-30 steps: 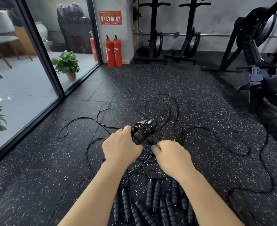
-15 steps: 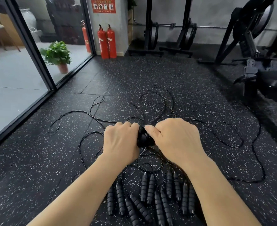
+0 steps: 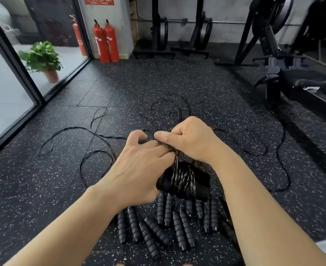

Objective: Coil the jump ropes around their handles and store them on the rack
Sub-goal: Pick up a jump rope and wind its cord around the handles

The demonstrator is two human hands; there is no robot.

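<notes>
A pair of black foam handles wound with glossy black rope (image 3: 184, 181) hangs in front of me, below my knuckles. My left hand (image 3: 139, 169) grips the bundle from the left side. My right hand (image 3: 189, 139) is closed on the thin rope strand at the top of the bundle, thumb pressed to my left fingers. Several more ridged black handles (image 3: 158, 225) lie in a row on the floor under my arms. Their loose black ropes (image 3: 77, 131) sprawl in tangled loops across the speckled rubber floor.
Two red fire extinguishers (image 3: 105, 41) stand by a grey pillar at the back. A glass wall (image 3: 14, 73) runs along the left, with a potted plant (image 3: 43, 58) behind it. Barbell stands (image 3: 177, 31) and a black gym machine (image 3: 285, 70) fill the back and right.
The wound handles have swung from pointing away from me to hanging below my hands. My right hand has come up from the bundle and pinches the rope at its top.
</notes>
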